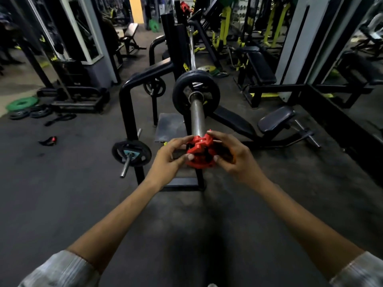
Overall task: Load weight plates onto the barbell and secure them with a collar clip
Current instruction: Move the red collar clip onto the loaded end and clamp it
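A steel barbell sleeve (196, 117) points toward me from the rack, with a black weight plate (214, 94) pushed far up it. At the sleeve's near end sits a red collar clip (200, 151). Both hands hold the clip: my left hand (167, 162) grips its left side with thumb and fingers, and my right hand (232, 158) grips its right side. The sleeve's tip is hidden behind the clip, so I cannot tell how far the clip is on it.
A black rack frame (127, 104) stands to the left, carrying another plate (131, 153) on a low peg. A bench (275, 121) lies to the right. Green and black plates (21, 104) lie on the floor far left. A second red collar (185, 6) sits at the bar's far end.
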`<state>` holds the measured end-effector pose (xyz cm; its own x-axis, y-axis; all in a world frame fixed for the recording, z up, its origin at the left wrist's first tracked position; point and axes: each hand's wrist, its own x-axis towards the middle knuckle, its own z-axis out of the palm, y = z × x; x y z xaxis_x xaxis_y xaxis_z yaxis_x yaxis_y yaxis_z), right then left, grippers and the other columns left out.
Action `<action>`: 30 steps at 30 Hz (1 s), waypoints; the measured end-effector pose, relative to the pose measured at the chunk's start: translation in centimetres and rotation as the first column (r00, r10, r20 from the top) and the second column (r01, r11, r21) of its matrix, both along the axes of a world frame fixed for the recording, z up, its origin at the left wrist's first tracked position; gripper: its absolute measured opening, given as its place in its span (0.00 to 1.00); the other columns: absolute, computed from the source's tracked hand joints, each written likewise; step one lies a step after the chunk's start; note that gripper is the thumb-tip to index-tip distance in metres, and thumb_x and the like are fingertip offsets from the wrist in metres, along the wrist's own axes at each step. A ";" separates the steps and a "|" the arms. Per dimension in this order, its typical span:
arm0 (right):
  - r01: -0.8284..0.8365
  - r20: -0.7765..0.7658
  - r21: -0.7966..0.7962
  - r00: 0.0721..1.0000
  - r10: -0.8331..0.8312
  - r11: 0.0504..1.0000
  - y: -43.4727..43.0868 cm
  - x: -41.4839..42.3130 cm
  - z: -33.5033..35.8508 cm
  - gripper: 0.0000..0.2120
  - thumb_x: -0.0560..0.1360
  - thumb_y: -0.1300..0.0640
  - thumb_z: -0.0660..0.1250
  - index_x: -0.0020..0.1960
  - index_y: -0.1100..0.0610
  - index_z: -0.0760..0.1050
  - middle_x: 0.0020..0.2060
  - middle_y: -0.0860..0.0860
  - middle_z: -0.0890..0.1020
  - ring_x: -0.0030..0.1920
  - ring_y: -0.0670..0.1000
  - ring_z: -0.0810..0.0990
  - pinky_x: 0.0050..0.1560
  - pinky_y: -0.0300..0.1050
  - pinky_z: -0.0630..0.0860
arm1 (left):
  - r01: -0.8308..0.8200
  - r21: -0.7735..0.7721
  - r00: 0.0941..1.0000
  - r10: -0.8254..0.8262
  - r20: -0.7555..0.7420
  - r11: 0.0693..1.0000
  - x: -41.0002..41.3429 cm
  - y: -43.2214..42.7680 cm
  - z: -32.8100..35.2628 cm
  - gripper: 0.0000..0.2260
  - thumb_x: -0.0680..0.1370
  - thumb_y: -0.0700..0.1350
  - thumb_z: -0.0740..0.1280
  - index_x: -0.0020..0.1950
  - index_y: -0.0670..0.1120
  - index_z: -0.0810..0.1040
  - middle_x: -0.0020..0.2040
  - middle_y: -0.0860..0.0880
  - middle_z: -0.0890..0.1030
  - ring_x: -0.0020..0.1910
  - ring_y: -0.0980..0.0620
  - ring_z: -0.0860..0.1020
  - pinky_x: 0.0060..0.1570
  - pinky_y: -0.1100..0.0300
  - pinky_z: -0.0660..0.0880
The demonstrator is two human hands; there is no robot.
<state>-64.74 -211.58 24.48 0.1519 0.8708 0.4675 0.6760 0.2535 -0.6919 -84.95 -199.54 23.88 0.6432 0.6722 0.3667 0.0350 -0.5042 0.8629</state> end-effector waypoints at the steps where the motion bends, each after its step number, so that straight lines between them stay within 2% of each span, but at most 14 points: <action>1: -0.007 0.011 -0.002 1.000 0.007 1.000 0.4 0.3 -0.3 0.33 0.75 0.66 0.71 0.77 0.51 0.70 0.66 0.52 0.77 0.67 0.52 0.80 0.68 0.56 0.78 | -0.015 -0.002 1.000 0.015 0.002 1.000 0.3 0.2 -0.1 0.23 0.76 0.38 0.74 0.71 0.47 0.76 0.64 0.49 0.80 0.65 0.54 0.77 0.62 0.69 0.72; 5: 0.003 -0.023 0.028 1.000 -0.003 1.000 2.6 1.4 -0.9 0.35 0.75 0.70 0.70 0.78 0.49 0.69 0.68 0.50 0.77 0.68 0.50 0.79 0.68 0.55 0.78 | -0.084 -0.058 0.996 0.085 0.015 0.995 1.6 1.8 -0.2 0.23 0.76 0.38 0.73 0.71 0.47 0.77 0.65 0.50 0.81 0.66 0.53 0.78 0.66 0.59 0.74; 9: 0.040 -0.042 0.073 0.998 -0.037 0.997 5.3 2.3 -1.2 0.35 0.73 0.71 0.71 0.77 0.49 0.71 0.67 0.50 0.78 0.66 0.49 0.80 0.67 0.53 0.79 | -0.142 -0.311 0.978 0.182 0.101 0.940 3.3 3.2 -0.1 0.21 0.75 0.36 0.74 0.68 0.44 0.78 0.61 0.46 0.84 0.62 0.51 0.82 0.64 0.53 0.77; 13: 0.102 0.021 0.100 0.994 -0.104 0.990 8.4 3.5 -0.9 0.36 0.71 0.73 0.70 0.76 0.53 0.71 0.68 0.52 0.79 0.67 0.51 0.79 0.71 0.52 0.75 | -0.184 -0.477 0.966 0.248 0.073 0.860 5.4 5.2 -0.3 0.14 0.77 0.38 0.73 0.62 0.41 0.82 0.54 0.44 0.86 0.53 0.47 0.84 0.60 0.46 0.78; 17: 0.181 0.017 0.072 0.983 -0.183 0.981 12.0 4.8 -0.8 0.35 0.73 0.73 0.69 0.77 0.54 0.69 0.66 0.54 0.80 0.65 0.50 0.80 0.69 0.48 0.76 | -0.191 -0.533 0.969 0.244 0.031 0.824 7.5 8.0 0.0 0.13 0.80 0.39 0.69 0.63 0.38 0.81 0.47 0.46 0.84 0.38 0.56 0.81 0.44 0.60 0.81; 19: 0.246 0.021 0.070 0.968 -0.248 0.967 13.8 5.4 -0.9 0.33 0.73 0.72 0.69 0.75 0.55 0.70 0.64 0.55 0.81 0.63 0.53 0.81 0.67 0.50 0.78 | -0.187 -0.537 0.974 0.228 0.011 0.823 8.4 10.0 0.2 0.13 0.80 0.41 0.69 0.64 0.38 0.80 0.47 0.46 0.84 0.37 0.58 0.81 0.40 0.64 0.81; 22: 0.301 0.043 0.112 0.951 -0.307 0.947 16.5 6.1 -1.2 0.28 0.72 0.72 0.69 0.69 0.56 0.74 0.59 0.56 0.82 0.59 0.55 0.83 0.61 0.55 0.80 | -0.185 -0.538 0.977 0.214 -0.008 0.822 9.6 13.1 0.3 0.16 0.80 0.45 0.70 0.65 0.40 0.80 0.53 0.40 0.85 0.45 0.50 0.84 0.50 0.53 0.83; 25: 0.353 0.055 0.119 0.931 -0.362 0.928 19.1 6.7 -0.9 0.26 0.72 0.73 0.65 0.68 0.58 0.75 0.57 0.57 0.82 0.57 0.57 0.82 0.59 0.53 0.80 | -0.175 -0.540 0.981 0.195 -0.020 0.824 10.7 15.9 0.6 0.18 0.79 0.45 0.71 0.66 0.39 0.79 0.54 0.37 0.85 0.47 0.43 0.84 0.55 0.43 0.82; 27: 0.383 0.060 0.107 0.919 -0.390 0.918 20.4 7.1 -0.7 0.26 0.71 0.73 0.63 0.68 0.60 0.75 0.58 0.59 0.82 0.57 0.58 0.82 0.60 0.50 0.78 | -0.166 -0.553 0.983 0.184 -0.022 0.817 11.5 17.5 0.7 0.18 0.79 0.46 0.72 0.66 0.39 0.79 0.52 0.39 0.86 0.45 0.45 0.85 0.54 0.44 0.82; 30: 0.418 0.098 0.090 0.899 -0.426 0.904 22.2 7.6 -0.5 0.27 0.71 0.72 0.63 0.69 0.60 0.74 0.58 0.60 0.82 0.57 0.59 0.82 0.60 0.48 0.76 | -0.131 -0.552 0.989 0.149 -0.011 0.824 12.4 19.5 1.1 0.13 0.79 0.45 0.71 0.59 0.38 0.81 0.43 0.44 0.85 0.40 0.51 0.84 0.46 0.55 0.83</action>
